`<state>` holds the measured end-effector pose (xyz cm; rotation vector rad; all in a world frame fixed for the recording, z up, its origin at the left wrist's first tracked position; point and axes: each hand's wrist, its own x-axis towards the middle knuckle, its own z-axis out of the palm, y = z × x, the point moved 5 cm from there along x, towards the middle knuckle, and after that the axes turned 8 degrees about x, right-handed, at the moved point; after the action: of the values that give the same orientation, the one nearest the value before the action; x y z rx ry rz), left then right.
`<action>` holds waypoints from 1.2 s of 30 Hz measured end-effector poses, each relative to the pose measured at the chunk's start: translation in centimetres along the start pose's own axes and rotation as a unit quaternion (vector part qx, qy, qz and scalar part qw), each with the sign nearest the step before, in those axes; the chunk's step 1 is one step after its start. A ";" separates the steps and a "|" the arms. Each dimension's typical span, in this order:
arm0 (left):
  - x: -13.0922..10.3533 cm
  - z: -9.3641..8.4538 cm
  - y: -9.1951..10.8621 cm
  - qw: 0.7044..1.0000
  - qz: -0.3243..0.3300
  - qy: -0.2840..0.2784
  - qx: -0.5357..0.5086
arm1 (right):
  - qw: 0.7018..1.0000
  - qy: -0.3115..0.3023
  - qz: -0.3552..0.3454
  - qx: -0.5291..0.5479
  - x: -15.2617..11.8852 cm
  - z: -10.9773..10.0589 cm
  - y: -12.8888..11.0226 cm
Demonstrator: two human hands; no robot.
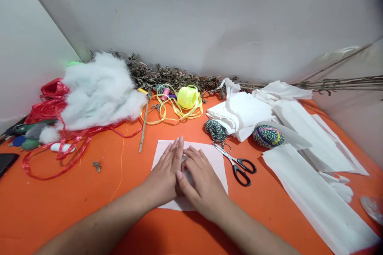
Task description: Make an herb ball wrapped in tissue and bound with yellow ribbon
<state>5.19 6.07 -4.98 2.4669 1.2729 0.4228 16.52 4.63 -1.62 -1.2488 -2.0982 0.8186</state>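
Fingers (196, 158) around a half-hidden greyish lump (188, 176) over the pale sheet (220, 168)

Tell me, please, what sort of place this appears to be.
It is probably a craft workspace: fluffy white stuffing, yellow ribbon and black-handled scissors share an orange tabletop.

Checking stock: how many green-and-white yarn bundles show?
3: one bundle at the scissors, a second bundle among white sheets, a third bundle beside the pink spool. Others may be hidden.
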 end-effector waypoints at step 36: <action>0.0 -0.8 0.3 0.997 0.014 -0.043 0.061 | 0.986 0.072 0.071 0.132 -0.3 -0.5 2.0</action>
<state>5.04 6.03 -4.11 2.5759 1.2664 0.2490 18.13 5.25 -2.83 -1.2820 -1.7380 1.0017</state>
